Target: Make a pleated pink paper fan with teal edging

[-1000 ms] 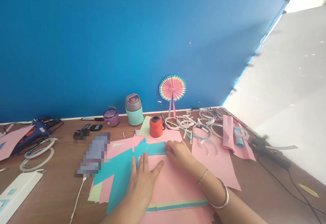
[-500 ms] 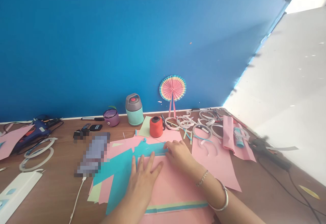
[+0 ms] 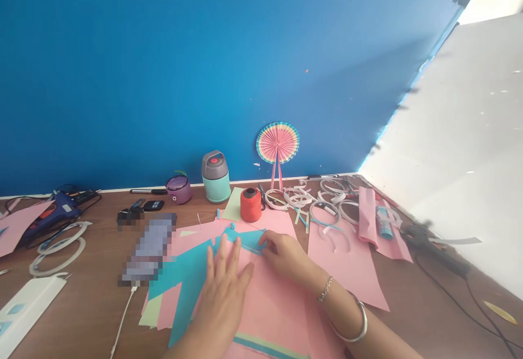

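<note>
A pink paper sheet lies at an angle in front of me, with a green and blue strip along its near edge and blue along its far edge. My left hand rests flat on its left part, fingers spread. At the far edge, my right hand has thumb and index finger closed together on the sheet's blue border. Blue paper shows under and left of my left hand. Just beyond the hands stands a red thread spool.
A pleated paper fan leans on the blue wall. Behind are a mint flask and a purple cup. Left lie a blurred phone and a white power strip. Paper rings and a glue gun are right.
The pink sheet has turned clockwise, its right side coming nearer to me. My right hand has shifted slightly left and nearer with the edge; my left hand stays flat on the sheet.
</note>
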Demonstrator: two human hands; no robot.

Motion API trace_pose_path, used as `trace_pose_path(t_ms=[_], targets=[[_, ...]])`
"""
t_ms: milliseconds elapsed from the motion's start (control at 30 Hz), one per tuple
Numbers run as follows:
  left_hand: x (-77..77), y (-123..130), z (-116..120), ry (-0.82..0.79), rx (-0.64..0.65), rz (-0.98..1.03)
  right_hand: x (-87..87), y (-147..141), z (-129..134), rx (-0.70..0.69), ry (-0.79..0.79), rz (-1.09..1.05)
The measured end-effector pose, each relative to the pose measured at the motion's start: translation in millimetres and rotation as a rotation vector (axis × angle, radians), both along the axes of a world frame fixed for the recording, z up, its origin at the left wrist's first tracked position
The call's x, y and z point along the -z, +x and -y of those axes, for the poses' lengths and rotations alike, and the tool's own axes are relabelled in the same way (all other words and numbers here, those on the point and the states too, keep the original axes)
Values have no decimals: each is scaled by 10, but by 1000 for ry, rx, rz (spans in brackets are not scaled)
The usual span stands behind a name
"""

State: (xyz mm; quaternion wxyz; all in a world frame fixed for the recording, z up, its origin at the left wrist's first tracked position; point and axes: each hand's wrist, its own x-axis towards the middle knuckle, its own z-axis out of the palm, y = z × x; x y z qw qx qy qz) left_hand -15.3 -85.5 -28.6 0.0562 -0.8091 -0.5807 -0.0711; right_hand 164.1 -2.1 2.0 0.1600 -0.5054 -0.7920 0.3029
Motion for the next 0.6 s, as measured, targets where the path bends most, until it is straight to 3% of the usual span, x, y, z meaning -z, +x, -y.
trace_pose_path(t_ms=[133, 300, 433, 600], targets=[[33, 0, 6, -27, -37, -8, 12, 4, 1, 0, 25, 16], [61, 8, -14, -147, 142, -64, 12, -7, 13, -7, 19, 46], [118, 40, -42, -246, 72, -101, 7, -8, 20, -13, 56, 33], [146, 52, -18, -216, 52, -101, -15, -16, 21, -7, 67, 57]])
